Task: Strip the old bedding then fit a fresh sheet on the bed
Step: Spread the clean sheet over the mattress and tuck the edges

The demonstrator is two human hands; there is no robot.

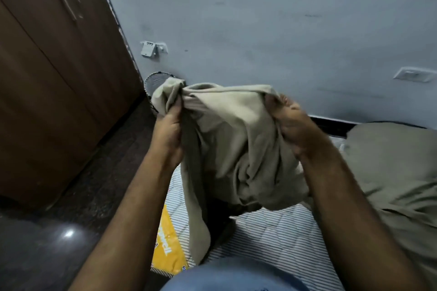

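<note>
A beige sheet [227, 130] hangs bunched between both hands above the bed's corner. My left hand [169, 132] grips its upper left edge and my right hand [292, 125] grips the upper right edge, so the cloth sags between them. Part of it trails down onto the striped mattress [272, 234], which lies bare here with a yellow label [169, 250] at its left edge. More beige cloth [397, 172] covers the bed on the right.
A brown wardrobe [54, 66] stands at left on a dark glossy floor [71, 220]. A small mesh bin [156, 81] sits in the corner against the grey-blue wall, which carries a white socket [151, 49] and a switch plate [412, 75].
</note>
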